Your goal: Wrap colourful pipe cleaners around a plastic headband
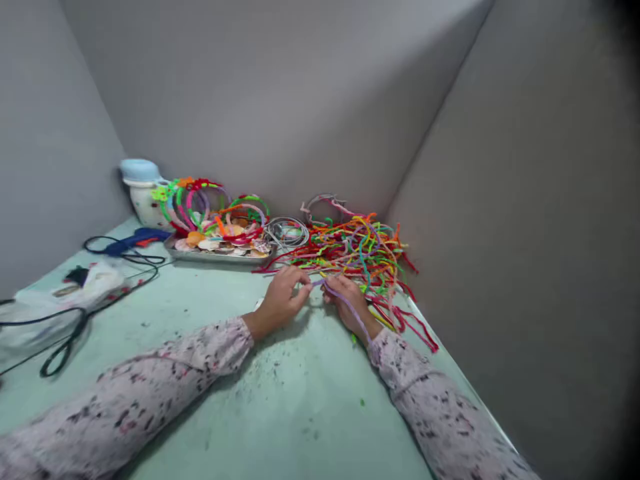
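Between my hands is a purple pipe cleaner [351, 308]. My left hand [286, 298] pinches its left end with thumb and fingertips. My right hand [346, 300] is closed on it a little to the right, and the loose length trails back over that hand toward the wrist. Just beyond my fingers spreads a tangled heap of coloured pipe cleaners [367, 250], in red, orange, green, yellow and more. Both hands are held close together over the pale green table [300, 400].
A metal tray [220, 257] holds pipe-cleaner headbands [193, 207] and small round pieces. Coiled grey wire [287, 232] lies beside it. A white cup with a blue lid [141, 170], black cable [75, 327] and plastic bag [35, 313] are on the left. Grey walls stand behind and right.
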The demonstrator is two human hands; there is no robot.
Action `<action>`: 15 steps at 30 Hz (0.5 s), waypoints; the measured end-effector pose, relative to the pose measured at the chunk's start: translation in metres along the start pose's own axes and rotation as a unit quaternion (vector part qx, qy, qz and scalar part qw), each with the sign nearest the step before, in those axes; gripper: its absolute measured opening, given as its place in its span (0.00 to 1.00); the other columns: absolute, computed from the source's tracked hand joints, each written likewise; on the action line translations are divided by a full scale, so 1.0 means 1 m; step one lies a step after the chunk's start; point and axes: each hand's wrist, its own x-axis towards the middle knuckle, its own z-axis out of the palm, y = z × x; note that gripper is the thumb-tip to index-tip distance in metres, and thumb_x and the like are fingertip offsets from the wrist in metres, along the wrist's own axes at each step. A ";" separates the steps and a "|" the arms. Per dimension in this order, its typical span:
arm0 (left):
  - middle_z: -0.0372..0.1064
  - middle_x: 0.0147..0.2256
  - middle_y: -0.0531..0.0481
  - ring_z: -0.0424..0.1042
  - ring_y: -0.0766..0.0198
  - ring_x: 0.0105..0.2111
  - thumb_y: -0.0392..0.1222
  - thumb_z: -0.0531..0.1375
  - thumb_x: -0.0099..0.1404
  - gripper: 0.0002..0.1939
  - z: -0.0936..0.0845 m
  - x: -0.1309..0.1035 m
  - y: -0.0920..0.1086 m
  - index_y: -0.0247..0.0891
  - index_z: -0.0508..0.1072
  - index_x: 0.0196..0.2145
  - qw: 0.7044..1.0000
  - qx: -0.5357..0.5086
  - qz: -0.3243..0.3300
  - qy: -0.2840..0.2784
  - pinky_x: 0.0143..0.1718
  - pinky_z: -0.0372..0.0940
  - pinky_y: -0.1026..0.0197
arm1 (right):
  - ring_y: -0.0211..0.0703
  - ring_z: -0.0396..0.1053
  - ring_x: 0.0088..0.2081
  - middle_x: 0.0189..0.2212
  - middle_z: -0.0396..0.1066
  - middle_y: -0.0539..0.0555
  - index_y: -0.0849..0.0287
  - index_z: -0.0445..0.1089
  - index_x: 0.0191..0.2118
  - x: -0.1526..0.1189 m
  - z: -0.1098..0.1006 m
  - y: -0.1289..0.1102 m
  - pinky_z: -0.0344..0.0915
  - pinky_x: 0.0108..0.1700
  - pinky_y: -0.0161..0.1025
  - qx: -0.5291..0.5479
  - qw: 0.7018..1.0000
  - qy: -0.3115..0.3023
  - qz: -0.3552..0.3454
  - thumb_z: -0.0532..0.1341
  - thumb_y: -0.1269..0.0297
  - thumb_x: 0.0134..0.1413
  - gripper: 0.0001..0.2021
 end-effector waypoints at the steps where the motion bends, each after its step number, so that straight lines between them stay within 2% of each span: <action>1: 0.69 0.34 0.48 0.64 0.60 0.39 0.39 0.55 0.65 0.05 0.000 0.000 0.001 0.37 0.69 0.33 1.000 0.004 0.002 -0.004 0.43 0.59 0.56 | 0.32 0.62 0.23 0.23 0.69 0.48 0.61 0.70 0.26 0.000 0.000 0.001 0.59 0.25 0.32 -0.005 1.000 -0.001 -0.003 0.68 0.55 0.45 0.14; 7: 0.70 0.35 0.49 0.65 0.60 0.39 0.38 0.56 0.64 0.04 -0.001 0.000 0.001 0.38 0.71 0.34 1.000 0.014 0.018 -0.018 0.43 0.58 0.56 | 0.34 0.64 0.23 0.23 0.70 0.48 0.60 0.72 0.28 -0.002 0.002 0.004 0.59 0.26 0.33 -0.056 0.998 -0.011 -0.012 0.67 0.53 0.45 0.14; 15: 0.70 0.33 0.50 0.65 0.60 0.37 0.38 0.56 0.64 0.04 0.000 0.000 -0.001 0.38 0.72 0.33 1.000 0.017 0.002 -0.007 0.42 0.58 0.56 | 0.34 0.64 0.22 0.22 0.69 0.49 0.61 0.72 0.29 -0.004 0.003 0.002 0.60 0.27 0.34 -0.086 0.996 -0.019 -0.017 0.66 0.53 0.47 0.14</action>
